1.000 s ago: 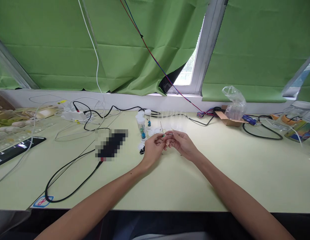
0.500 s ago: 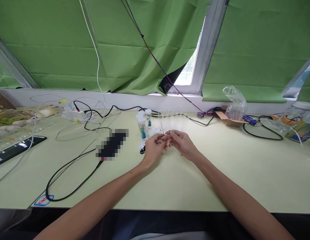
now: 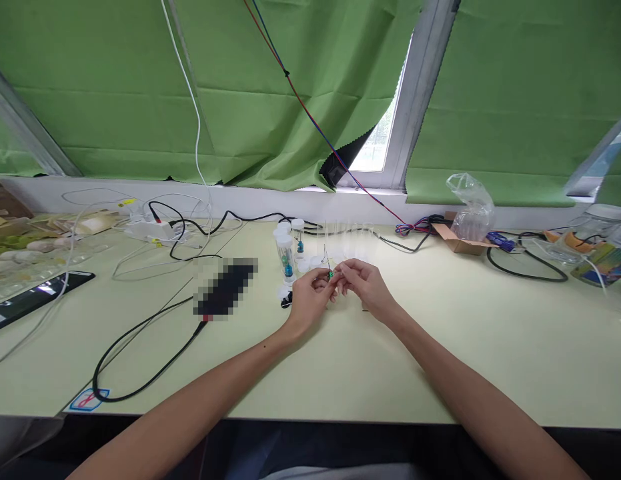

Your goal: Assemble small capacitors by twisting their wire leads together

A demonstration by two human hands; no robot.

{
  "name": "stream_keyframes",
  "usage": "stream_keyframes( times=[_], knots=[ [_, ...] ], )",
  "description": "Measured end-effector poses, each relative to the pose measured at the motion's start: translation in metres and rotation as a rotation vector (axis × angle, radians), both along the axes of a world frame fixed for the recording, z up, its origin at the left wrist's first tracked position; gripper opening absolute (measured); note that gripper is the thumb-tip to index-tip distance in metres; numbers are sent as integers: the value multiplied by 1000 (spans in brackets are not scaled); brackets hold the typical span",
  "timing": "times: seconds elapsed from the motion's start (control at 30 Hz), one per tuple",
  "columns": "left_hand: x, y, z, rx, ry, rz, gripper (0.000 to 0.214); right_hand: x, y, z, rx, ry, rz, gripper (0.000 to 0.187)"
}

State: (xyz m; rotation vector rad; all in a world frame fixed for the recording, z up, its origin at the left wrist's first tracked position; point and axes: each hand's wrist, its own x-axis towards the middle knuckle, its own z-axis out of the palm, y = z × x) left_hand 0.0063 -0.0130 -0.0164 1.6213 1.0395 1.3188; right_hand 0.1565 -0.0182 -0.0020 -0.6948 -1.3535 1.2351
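Note:
In the middle of the table my left hand (image 3: 310, 297) is closed in a pinch on a small green piece (image 3: 331, 274). A thin dark stalk stands up from it; its exact kind is too small to tell. My right hand (image 3: 365, 285) is closed right beside it, fingertips meeting those of the left, and what they hold, if anything, is hidden. Left of the hands stand clear tubes with white lids (image 3: 285, 257), with blue-green pieces inside. White caps (image 3: 303, 265) lie behind my left hand, and a small black item (image 3: 287, 299) rests beside its wrist.
Several clear upright tubes (image 3: 347, 239) stand behind the hands. A blurred-out dark device (image 3: 225, 290) with a looping black cable lies to the left, and a glossy black phone-like slab (image 3: 37, 300) farther left. A cardboard box (image 3: 457, 240) holding a plastic bag sits back right.
The green piece now shows between the fingertips, where it was hidden before. Both hands have shifted only slightly, the fingers turning around it.

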Motion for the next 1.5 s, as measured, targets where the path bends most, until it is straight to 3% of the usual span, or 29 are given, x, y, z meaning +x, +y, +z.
stream_keyframes(
  times=[0.37,1.2,1.5],
  knots=[
    [1,-3,4,32,53,20,38,-2,0,0,49,-11,-59,28],
    [-1,0,0,36,64,19,29,-5,0,-2,-2,49,-53,32],
    [2,-4,1,23,49,-7,32,-8,-5,-2,162,-129,-252,33]
  ],
)
